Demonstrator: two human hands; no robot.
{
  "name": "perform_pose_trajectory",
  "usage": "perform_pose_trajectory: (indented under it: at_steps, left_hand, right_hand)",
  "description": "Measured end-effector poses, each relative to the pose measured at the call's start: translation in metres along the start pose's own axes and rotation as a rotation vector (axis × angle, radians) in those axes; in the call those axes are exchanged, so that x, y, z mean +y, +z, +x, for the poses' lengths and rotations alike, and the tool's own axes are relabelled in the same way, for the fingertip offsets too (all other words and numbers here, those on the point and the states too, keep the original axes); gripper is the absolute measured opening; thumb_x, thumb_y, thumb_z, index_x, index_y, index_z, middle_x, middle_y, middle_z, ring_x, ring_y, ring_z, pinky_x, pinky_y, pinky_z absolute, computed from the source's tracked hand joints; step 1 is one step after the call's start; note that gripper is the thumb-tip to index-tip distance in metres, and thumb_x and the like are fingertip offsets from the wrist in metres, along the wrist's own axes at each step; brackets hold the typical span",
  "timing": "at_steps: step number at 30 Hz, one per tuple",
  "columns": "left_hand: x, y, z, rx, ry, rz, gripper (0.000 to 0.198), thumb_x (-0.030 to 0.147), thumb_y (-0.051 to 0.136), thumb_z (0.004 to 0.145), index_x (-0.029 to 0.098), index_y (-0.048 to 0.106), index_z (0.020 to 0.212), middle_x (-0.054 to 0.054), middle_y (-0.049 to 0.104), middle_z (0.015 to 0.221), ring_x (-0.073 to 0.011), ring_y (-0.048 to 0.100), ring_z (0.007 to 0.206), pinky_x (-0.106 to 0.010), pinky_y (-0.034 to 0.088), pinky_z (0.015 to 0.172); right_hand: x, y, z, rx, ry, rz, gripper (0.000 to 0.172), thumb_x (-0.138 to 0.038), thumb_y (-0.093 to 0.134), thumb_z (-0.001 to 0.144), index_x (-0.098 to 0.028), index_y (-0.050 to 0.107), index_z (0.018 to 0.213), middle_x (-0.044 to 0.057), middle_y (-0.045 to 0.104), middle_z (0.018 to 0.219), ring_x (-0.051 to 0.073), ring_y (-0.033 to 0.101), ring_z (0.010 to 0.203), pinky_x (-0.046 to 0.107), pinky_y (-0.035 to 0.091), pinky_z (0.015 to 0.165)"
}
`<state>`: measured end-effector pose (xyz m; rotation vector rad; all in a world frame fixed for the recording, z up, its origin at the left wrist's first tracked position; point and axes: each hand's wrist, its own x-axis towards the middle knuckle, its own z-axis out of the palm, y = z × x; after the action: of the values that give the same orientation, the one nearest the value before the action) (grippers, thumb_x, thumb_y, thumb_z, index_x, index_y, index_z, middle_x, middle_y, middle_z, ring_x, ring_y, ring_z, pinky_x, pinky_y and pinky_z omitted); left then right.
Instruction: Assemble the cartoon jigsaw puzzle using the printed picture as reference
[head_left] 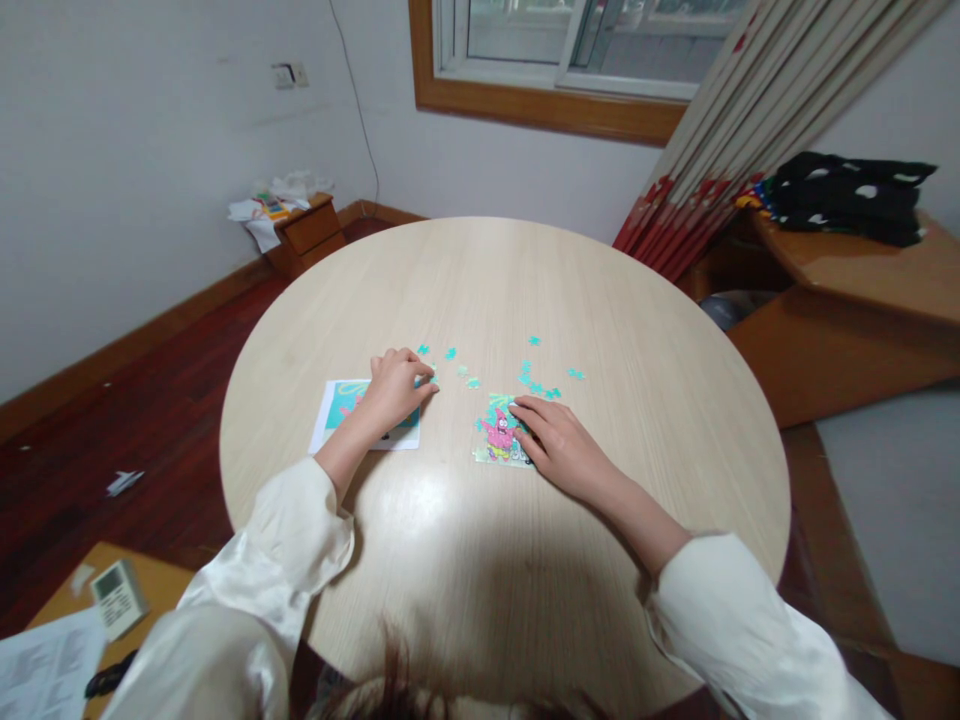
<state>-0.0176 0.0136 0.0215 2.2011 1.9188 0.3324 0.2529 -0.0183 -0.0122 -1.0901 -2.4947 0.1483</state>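
My left hand (399,388) is over the right part of a printed reference picture (341,415), thumb and fingers closed around a small teal jigsaw piece (421,381). Part of that picture is hidden under the hand and wrist. A partly assembled jigsaw puzzle (499,437) with a pink starfish character lies to its right. My right hand (561,442) rests at the puzzle's right side, fingers stretched out and touching its edge, covering some of it. Loose teal jigsaw pieces (535,386) are scattered just beyond the puzzle, with another piece (451,353) nearer the left hand.
Everything lies on a round pale wooden table (487,280). A small drawer cabinet (311,235) stands beyond it at the left. At the right, a wooden desk (862,280) carries dark cloth (847,200). A calculator (118,600) and papers sit at the lower left.
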Motion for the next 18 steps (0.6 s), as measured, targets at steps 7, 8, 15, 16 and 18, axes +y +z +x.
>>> perform_pose_trajectory:
  at_steps: [7,8,15,16,18]
  left_hand:
    - [-0.0013,0.0052,0.0020,-0.012,0.019,0.005,0.019,0.022,0.061,0.087,0.019,0.074,0.100,-0.011,0.063,0.106,-0.0291,0.051,0.103,-0.042,0.032,0.085]
    - [-0.0018,0.0058,0.0023,-0.013,0.023,0.003,0.019,0.022,0.060,0.087,0.019,0.074,0.100,-0.011,0.063,0.106,-0.0291,0.051,0.103,-0.042,0.032,0.085]
    - [-0.0009,0.0049,0.0015,-0.021,0.027,0.005,0.020,0.021,0.060,0.087,0.020,0.074,0.102,-0.011,0.064,0.106,-0.0284,0.051,0.104,-0.041,0.032,0.086]
    - [-0.0005,0.0045,0.0013,-0.026,0.026,0.009,0.020,0.021,0.060,0.088,0.020,0.074,0.102,-0.011,0.063,0.106,-0.0286,0.051,0.104,-0.041,0.031,0.086]
    - [-0.0002,0.0041,0.0011,-0.036,0.023,0.019,0.021,0.021,0.059,0.088,0.019,0.073,0.104,-0.012,0.063,0.107,-0.0293,0.051,0.105,-0.041,0.031,0.085]
  right_hand:
    - [-0.0007,-0.0007,0.0000,0.007,-0.010,-0.009,0.034,-0.028,0.043,0.096,-0.014,0.063,0.120,0.017,0.065,0.123,0.028,0.061,0.113,0.048,0.051,0.095]
    - [-0.0008,-0.0007,0.0001,0.008,-0.013,-0.010,0.034,-0.028,0.043,0.096,-0.013,0.063,0.120,0.017,0.065,0.123,0.028,0.061,0.113,0.048,0.051,0.095]
    - [-0.0006,-0.0003,0.0003,0.012,-0.009,-0.013,0.034,-0.028,0.042,0.096,-0.015,0.063,0.120,0.016,0.065,0.123,0.028,0.061,0.113,0.050,0.051,0.095]
    - [-0.0007,-0.0004,0.0002,0.010,-0.007,-0.013,0.034,-0.028,0.042,0.096,-0.016,0.063,0.120,0.016,0.065,0.123,0.028,0.061,0.113,0.049,0.051,0.095]
    - [-0.0009,-0.0007,0.0002,0.009,-0.005,-0.010,0.034,-0.028,0.042,0.096,-0.017,0.063,0.121,0.016,0.065,0.123,0.028,0.061,0.113,0.049,0.051,0.095]
